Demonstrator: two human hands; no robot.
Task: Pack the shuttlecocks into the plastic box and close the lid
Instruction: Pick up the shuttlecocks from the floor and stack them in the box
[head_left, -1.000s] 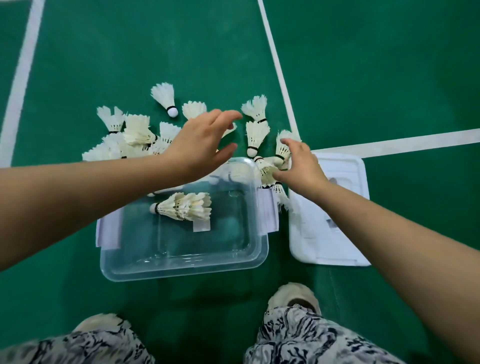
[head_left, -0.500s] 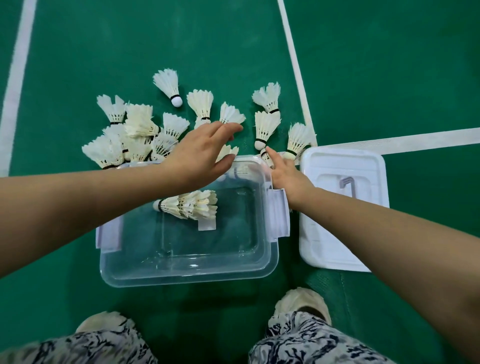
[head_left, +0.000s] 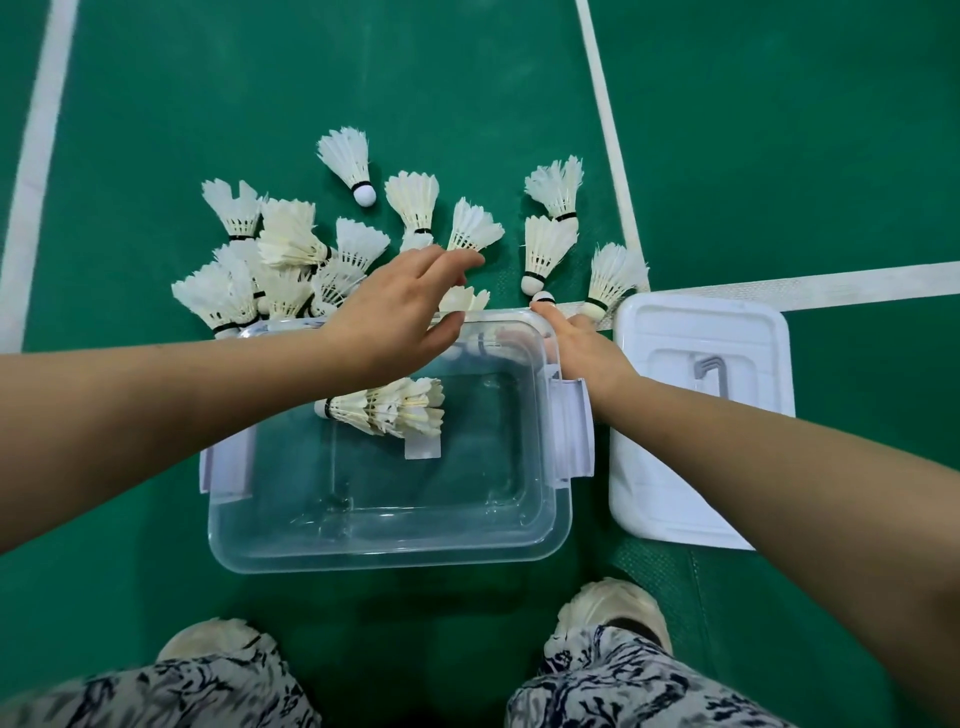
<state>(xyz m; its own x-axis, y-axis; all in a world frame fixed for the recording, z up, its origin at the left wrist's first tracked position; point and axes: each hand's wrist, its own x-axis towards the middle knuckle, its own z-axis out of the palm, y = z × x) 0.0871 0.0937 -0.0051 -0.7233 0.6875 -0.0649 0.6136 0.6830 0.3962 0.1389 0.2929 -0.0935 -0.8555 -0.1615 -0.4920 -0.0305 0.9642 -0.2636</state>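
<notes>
Left hand (head_left: 400, 306) has its fingers straight and slightly spread, holding nothing, and reaches over the far rim of the plastic box (head_left: 389, 564). Right hand (head_left: 579, 345) is at the box's far right corner, fingertips at the cork of one shuttlecock (head_left: 543, 297); whether they pinch it cannot be told. Inside the box, a nested stack of shuttlecocks (head_left: 395, 410) lies on its side near the far wall. Beyond the box, loose shuttlecocks (head_left: 291, 244) lie scattered on the green court floor (head_left: 208, 104). The white lid (head_left: 727, 493) rests on the floor just beside the box's right side.
</notes>
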